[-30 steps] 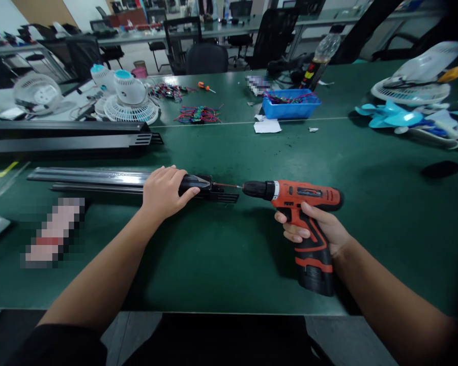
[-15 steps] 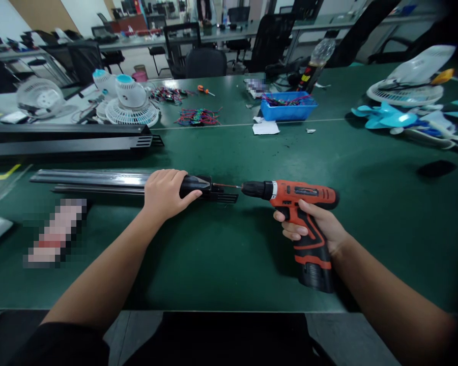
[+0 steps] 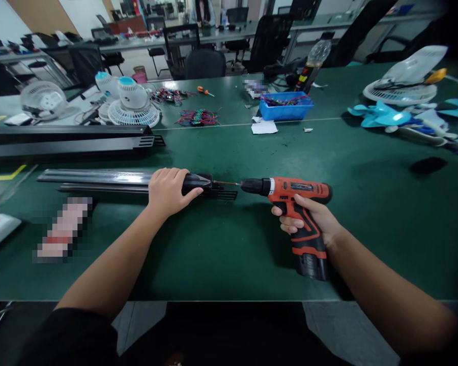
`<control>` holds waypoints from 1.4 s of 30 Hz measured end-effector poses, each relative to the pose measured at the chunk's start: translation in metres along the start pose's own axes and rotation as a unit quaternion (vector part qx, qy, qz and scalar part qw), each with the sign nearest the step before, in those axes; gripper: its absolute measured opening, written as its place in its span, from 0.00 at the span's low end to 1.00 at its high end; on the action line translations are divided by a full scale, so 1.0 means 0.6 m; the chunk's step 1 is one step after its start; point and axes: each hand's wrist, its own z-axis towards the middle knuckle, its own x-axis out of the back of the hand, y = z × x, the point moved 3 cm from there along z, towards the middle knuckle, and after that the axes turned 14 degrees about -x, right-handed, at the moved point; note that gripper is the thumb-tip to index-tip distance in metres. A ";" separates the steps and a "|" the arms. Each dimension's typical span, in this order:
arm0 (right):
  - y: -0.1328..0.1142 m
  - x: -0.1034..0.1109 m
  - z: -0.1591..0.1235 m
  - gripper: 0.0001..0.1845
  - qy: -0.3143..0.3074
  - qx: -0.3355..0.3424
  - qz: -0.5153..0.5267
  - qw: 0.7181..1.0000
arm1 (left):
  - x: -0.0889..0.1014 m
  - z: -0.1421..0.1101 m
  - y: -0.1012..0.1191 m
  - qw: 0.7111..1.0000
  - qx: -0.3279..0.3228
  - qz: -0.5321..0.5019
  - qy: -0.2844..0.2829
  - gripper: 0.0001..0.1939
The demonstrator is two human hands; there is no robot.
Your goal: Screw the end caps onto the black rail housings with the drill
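My left hand is wrapped over the right end of a long black bar that lies flat on the green table. My right hand grips the handle of an orange and black cordless drill. The drill points left, and its bit touches the slotted black end piece of the bar.
Two more long black bars lie behind at the left. White and blue fans, coloured wire bundles, a blue tray, a plastic bottle and fan parts stand farther back. A small black object lies right.
Both hands, the bar and the drill hold the same pose. Only the camera view has shifted slightly.
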 end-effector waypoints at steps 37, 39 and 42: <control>0.000 -0.002 -0.001 0.15 0.014 0.002 0.022 1.000 | -0.006 0.001 -0.004 1.000 0.007 0.014 0.000 0.39; 0.001 -0.003 -0.002 0.17 0.012 -0.003 0.016 1.000 | -0.005 0.001 -0.004 1.000 0.003 0.010 0.001 0.39; 0.002 -0.004 -0.003 0.17 0.009 -0.009 0.005 1.000 | -0.004 0.001 -0.004 1.000 -0.003 0.001 0.003 0.38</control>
